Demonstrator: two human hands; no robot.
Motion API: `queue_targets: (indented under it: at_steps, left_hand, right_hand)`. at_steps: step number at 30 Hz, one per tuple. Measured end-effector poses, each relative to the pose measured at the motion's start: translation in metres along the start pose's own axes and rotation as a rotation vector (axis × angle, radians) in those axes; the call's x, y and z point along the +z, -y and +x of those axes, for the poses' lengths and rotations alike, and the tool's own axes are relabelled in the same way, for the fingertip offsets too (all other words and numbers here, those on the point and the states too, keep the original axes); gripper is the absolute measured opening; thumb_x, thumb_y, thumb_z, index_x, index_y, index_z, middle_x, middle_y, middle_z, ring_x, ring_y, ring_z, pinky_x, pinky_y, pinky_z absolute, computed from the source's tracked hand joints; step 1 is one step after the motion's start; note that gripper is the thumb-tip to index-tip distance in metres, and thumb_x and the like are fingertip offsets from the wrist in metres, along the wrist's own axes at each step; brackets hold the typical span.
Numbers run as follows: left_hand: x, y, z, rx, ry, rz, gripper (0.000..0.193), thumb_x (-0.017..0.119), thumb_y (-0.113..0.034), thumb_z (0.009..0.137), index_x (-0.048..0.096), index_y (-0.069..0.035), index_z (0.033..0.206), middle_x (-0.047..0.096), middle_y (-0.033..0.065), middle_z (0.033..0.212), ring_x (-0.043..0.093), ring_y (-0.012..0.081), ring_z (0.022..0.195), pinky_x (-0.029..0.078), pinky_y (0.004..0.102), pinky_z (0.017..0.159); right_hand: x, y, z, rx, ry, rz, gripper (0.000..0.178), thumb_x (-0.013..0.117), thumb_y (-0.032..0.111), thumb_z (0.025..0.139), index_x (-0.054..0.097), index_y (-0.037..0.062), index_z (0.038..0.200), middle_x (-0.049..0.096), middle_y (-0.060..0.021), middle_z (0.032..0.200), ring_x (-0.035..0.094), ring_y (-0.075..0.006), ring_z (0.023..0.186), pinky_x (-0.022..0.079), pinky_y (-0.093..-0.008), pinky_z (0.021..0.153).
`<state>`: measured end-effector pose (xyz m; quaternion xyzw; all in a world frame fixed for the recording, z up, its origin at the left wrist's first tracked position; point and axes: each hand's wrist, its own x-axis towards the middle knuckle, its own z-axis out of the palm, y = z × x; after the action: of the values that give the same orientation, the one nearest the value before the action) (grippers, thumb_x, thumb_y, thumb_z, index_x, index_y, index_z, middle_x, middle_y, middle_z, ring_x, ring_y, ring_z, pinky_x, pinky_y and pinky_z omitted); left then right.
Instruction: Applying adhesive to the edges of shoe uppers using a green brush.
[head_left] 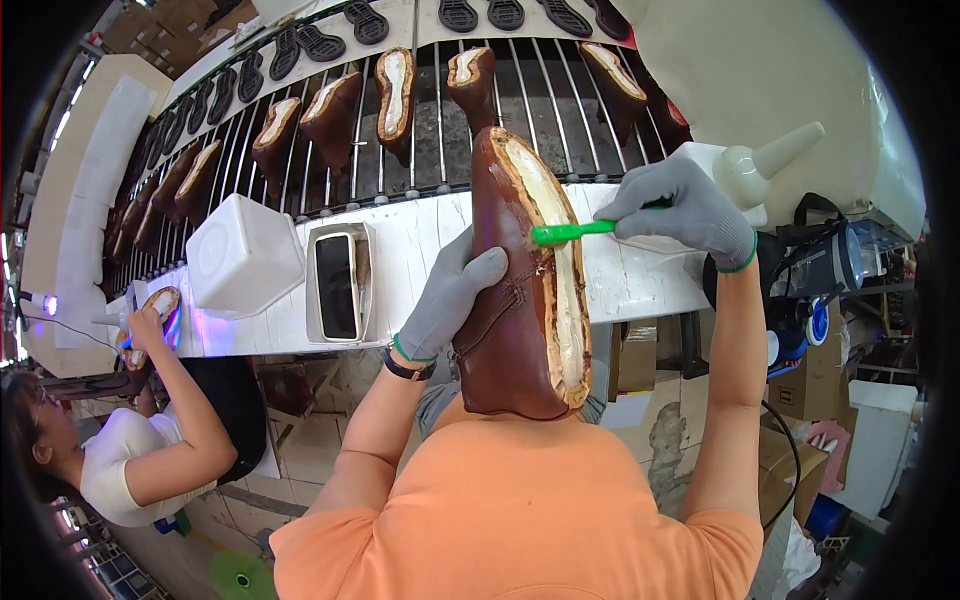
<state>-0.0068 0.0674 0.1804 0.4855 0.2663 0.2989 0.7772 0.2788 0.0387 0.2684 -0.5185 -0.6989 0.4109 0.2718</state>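
Note:
My left hand [448, 292], in a grey glove, grips a dark brown leather boot upper [505, 345] from its left side, with the thumb on the leather. The boot is turned so its bottom shows: a tan rim around a white middle, with no outsole on it. My right hand [685, 208], also gloved, pinches the handle of a green toothbrush-like brush [572, 233]. Its head lies at the boot's tan rim, on the side toward my left hand. Something small and light sits at the brush head; I cannot make out what.
Behind the white table [420, 232], a roller conveyor [440, 130] carries several similar uppers. Black outsoles [320, 43] line the shelf beyond. A white container [243, 256] and a phone in a box [338, 286] stand left, a white bottle [745, 172] right. A co-worker [165, 440] handles another shoe at far left.

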Motion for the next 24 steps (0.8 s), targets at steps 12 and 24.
queue_targets:
  at_steps: [12,24]
  left_hand:
    - [-0.008,0.001,-0.002,0.055,-0.038,0.045,0.079,0.067,-0.049,0.088,0.044,0.005,0.14,0.058,0.0126,0.127,0.057,0.0188,0.114,0.046,0.033,0.099]
    - [0.0,-0.004,-0.005,-0.003,0.024,0.107,0.077,0.068,-0.04,0.089,0.04,0.005,0.144,0.057,0.0135,0.131,0.055,0.019,0.118,0.043,0.0333,0.104]
  right_hand:
    - [0.022,0.005,-0.017,-0.042,-0.088,0.015,0.018,0.078,0.008,0.081,0.078,0.0028,0.098,0.067,-0.0029,0.075,0.054,-0.0088,0.068,0.041,-0.0256,0.062]
    - [0.009,0.007,0.024,0.028,-0.234,-0.109,0.023,0.073,0.001,0.08,0.076,-0.0007,0.103,0.066,-0.0027,0.081,0.055,-0.0072,0.074,0.043,-0.023,0.067]
